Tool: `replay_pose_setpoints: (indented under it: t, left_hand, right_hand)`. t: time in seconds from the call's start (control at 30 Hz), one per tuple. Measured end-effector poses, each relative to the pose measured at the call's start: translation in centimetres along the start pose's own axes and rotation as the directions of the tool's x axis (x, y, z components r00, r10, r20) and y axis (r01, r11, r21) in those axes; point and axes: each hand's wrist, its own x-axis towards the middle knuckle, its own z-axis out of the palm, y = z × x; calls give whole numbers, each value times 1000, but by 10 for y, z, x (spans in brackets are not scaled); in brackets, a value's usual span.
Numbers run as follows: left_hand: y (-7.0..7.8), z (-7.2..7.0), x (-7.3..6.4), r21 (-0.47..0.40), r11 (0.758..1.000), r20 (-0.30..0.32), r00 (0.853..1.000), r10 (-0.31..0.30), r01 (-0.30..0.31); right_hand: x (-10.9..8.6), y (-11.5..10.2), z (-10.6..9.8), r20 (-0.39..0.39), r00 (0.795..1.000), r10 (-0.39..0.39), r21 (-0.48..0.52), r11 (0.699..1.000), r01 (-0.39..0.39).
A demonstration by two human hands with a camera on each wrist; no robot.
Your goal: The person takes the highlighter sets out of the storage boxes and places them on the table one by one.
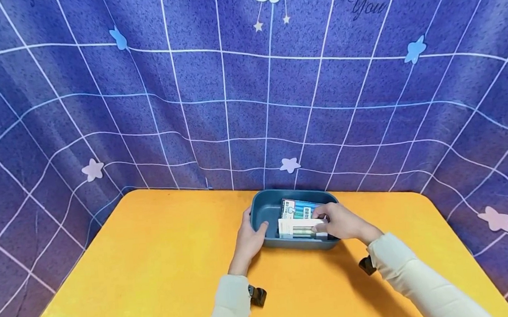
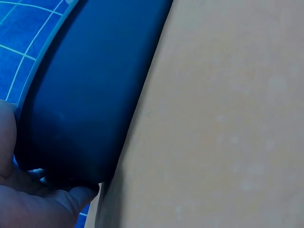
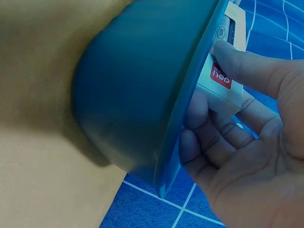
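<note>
The fingers point(image 3: 232, 59) of the right hand point(image 1: 341, 221) are pinched on the right end of a white box point(image 1: 297, 227), thumb on its windowed face, others curled beneath or behind it. The box sits in the near right part of a blue tub point(image 1: 294, 244), on the near side of a blue-and-green pack point(image 1: 300, 209). It looks like thin card: probably light, fairly stiff along its edges, easily dented at the window, so the end or long edges should take a hold best. The tub seems rigid plastic, perhaps slightly slippery; its rim offers a sure grip. There the left hand point(image 1: 249, 238) clasps the left end, thumb over the inside. Both forearms point(image 1: 231, 299) reach in over the tabletop point(image 1: 155, 266) from the near side, the right one slanting leftward.
</note>
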Motion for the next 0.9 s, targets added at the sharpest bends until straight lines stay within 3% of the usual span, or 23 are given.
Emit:
replay_pose_setpoints:
  t: [0.43,0.9]
  left_hand:
    - [-1,0,1,19,1000,5,1000,-13,13]
    - [0,1,2,7,1000,-8,1000,-18,18]
  right_hand:
    - [-2,-1,0,0,1000,-18,23,1000,18]
    - [-6,-1,2,-84,996,-19,9,1000,19]
